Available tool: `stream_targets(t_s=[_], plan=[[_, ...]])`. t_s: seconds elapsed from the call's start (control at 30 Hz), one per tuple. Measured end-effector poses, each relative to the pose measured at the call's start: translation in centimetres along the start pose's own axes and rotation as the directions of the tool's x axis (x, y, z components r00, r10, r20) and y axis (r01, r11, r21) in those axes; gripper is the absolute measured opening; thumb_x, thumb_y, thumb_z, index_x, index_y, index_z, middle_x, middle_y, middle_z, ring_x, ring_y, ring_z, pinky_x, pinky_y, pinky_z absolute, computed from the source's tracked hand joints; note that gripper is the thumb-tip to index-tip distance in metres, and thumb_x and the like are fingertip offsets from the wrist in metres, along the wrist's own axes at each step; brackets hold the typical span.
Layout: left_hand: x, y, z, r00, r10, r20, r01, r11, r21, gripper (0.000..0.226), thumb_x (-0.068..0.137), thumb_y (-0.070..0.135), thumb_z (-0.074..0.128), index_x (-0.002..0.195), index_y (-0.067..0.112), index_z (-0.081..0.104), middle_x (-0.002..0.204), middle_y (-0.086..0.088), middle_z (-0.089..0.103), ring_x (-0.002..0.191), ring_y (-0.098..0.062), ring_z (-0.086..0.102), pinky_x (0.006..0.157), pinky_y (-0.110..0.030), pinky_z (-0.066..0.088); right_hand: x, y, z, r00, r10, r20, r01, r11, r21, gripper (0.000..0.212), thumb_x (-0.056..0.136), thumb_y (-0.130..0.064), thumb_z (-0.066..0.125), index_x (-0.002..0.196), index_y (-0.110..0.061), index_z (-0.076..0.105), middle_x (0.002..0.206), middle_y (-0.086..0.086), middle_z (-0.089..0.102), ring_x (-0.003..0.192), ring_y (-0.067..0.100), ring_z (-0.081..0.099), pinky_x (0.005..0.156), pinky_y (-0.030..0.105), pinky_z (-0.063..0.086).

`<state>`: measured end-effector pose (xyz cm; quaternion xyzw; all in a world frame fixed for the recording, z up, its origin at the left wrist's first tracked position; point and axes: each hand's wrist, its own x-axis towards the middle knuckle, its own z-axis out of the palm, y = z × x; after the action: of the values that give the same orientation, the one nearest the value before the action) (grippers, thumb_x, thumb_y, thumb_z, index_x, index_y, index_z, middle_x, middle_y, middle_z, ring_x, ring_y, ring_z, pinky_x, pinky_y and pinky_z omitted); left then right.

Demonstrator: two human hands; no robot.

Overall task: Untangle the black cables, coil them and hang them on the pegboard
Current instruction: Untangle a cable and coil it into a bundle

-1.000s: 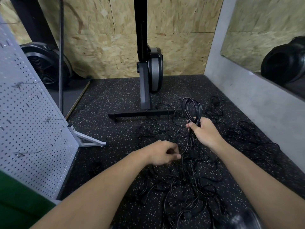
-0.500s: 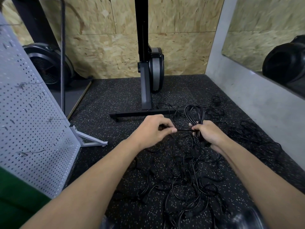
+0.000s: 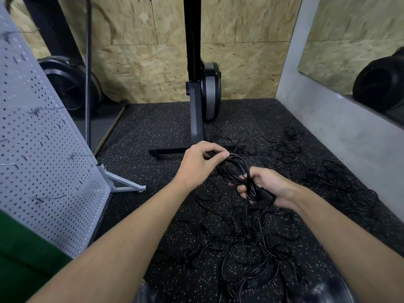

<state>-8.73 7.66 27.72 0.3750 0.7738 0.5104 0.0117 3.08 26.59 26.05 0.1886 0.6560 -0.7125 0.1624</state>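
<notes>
— So, our pegboard point(image 3: 43, 149) stands at the left with no cable on it, and most cables point(image 3: 251, 243) lie tangled on the floor point(image 3: 153, 127) under our arms.
— Right, but the coil point(image 3: 235, 171) has gained a turn. A second ago our left hand point(image 3: 201, 162) was down at the pile. Now it's up, pinching the loop's top.
— And our right hand point(image 3: 271, 186) has rolled palm-up, fingers curled round the coil's base, with a plug point(image 3: 265, 194) across them.
— One cable nearly wound, we'd say. Hanging comes next.
</notes>
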Motion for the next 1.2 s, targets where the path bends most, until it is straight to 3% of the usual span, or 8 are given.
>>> stream_targets(t_s=[0.1, 0.23, 0.53, 0.63, 0.7, 0.87, 1.0, 1.2], plan=[[0.2, -0.1, 0.2, 0.998, -0.037, 0.057, 0.039, 0.998, -0.040, 0.008, 0.097, 0.031, 0.073, 0.097, 0.029, 0.081, 0.093, 0.013, 0.077, 0.089, -0.006, 0.069, 0.085, -0.033, 0.056, -0.3, -0.1, 0.6, 0.993, -0.016, 0.114, 0.008, 0.998, 0.068, 0.056, 0.098, -0.063, 0.033, 0.104, -0.013, 0.058, 0.081, 0.004, 0.058, 0.072, 0.020, 0.054, 0.067, 0.037, 0.039], [0.4, -0.3, 0.4, 0.989, -0.051, 0.138, 0.052, 0.999, 0.001, 0.007, 0.097, 0.032, 0.073, 0.094, 0.033, 0.079, 0.091, 0.014, 0.077, 0.092, -0.009, 0.072, 0.091, -0.043, 0.058, -0.3, 0.1, 1.2, 0.983, 0.005, 0.183, -0.012, 0.999, 0.035, 0.097, 0.084, -0.094, 0.025, 0.118, -0.012, 0.064, 0.084, 0.006, 0.058, 0.073, 0.020, 0.052, 0.067, 0.034, 0.040], [0.3, -0.8, -0.3, 0.970, -0.041, 0.242, 0.015, 0.994, 0.111, 0.007, 0.094, 0.030, 0.077, 0.096, 0.028, 0.082, 0.098, 0.012, 0.077, 0.089, -0.015, 0.067, 0.084, -0.037, 0.056, -0.7, 0.4, 1.4, 0.994, 0.035, 0.106, -0.033, 0.999, -0.018, 0.076, 0.093, -0.067, 0.043, 0.133, -0.005, 0.061, 0.104, 0.015, 0.068, 0.090, 0.024, 0.061, 0.088, 0.042, 0.046], [0.2, -0.7, -0.2, 0.973, 0.017, 0.229, -0.045, 0.992, 0.122, 0.010, 0.093, 0.027, 0.077, 0.102, 0.028, 0.082, 0.107, 0.012, 0.075, 0.094, -0.007, 0.065, 0.085, -0.023, 0.052, -0.7, 0.4, 1.1, 0.994, 0.019, 0.112, -0.021, 1.000, 0.017, 0.066, 0.100, -0.058, 0.043, 0.133, -0.004, 0.062, 0.107, 0.018, 0.069, 0.092, 0.026, 0.063, 0.089, 0.043, 0.046], [0.0, -0.5, -0.2, 0.977, 0.036, 0.210, -0.066, 0.988, 0.137, 0.014, 0.092, 0.027, 0.079, 0.106, 0.027, 0.080, 0.108, 0.011, 0.073, 0.092, -0.005, 0.063, 0.082, -0.016, 0.049, -0.7, 0.4, 0.9, 0.996, 0.025, 0.089, -0.026, 1.000, 0.014, 0.063, 0.099, -0.055, 0.045, 0.132, -0.004, 0.062, 0.108, 0.019, 0.070, 0.095, 0.027, 0.065, 0.089, 0.044, 0.049], [0.1, -0.7, -0.8, 0.976, -0.006, 0.217, -0.023, 0.991, 0.132, 0.032, 0.084, 0.034, 0.086, 0.111, 0.030, 0.071, 0.114, 0.014, 0.070, 0.091, -0.008, 0.066, 0.079, -0.017, 0.052, -0.6, 0.4, 0.9, 0.998, 0.007, 0.061, -0.008, 1.000, 0.018, 0.053, 0.101, -0.045, 0.050, 0.128, -0.001, 0.061, 0.103, 0.017, 0.071, 0.093, 0.028, 0.069, 0.086, 0.044, 0.055], [0.1, -0.6, -1.1, 0.976, -0.037, 0.215, 0.007, 0.990, 0.138, 0.042, 0.076, 0.037, 0.091, 0.113, 0.031, 0.074, 0.116, 0.014, 0.069, 0.082, -0.006, 0.064, 0.074, -0.010, 0.048, -0.7, 0.2, 1.1, 0.999, -0.007, 0.037, 0.007, 1.000, -0.005, 0.039, 0.107, -0.034, 0.049, 0.124, -0.002, 0.061, 0.100, 0.016, 0.071, 0.081, 0.023, 0.068, 0.071, 0.038, 0.056], [-0.3, -0.3, -0.6, 0.970, 0.004, 0.245, -0.051, 0.981, 0.186, 0.045, 0.068, 0.027, 0.097, 0.108, 0.026, 0.078, 0.107, 0.010, 0.065, 0.080, -0.005, 0.058, 0.073, -0.007, 0.043, -0.9, 0.7, 1.8, 0.989, 0.135, 0.066, -0.116, 0.962, -0.246, 0.046, 0.110, -0.041, 0.043, 0.115, -0.001, 0.065, 0.096, 0.011, 0.072, 0.076, 0.019, 0.064, 0.066, 0.032, 0.053]])
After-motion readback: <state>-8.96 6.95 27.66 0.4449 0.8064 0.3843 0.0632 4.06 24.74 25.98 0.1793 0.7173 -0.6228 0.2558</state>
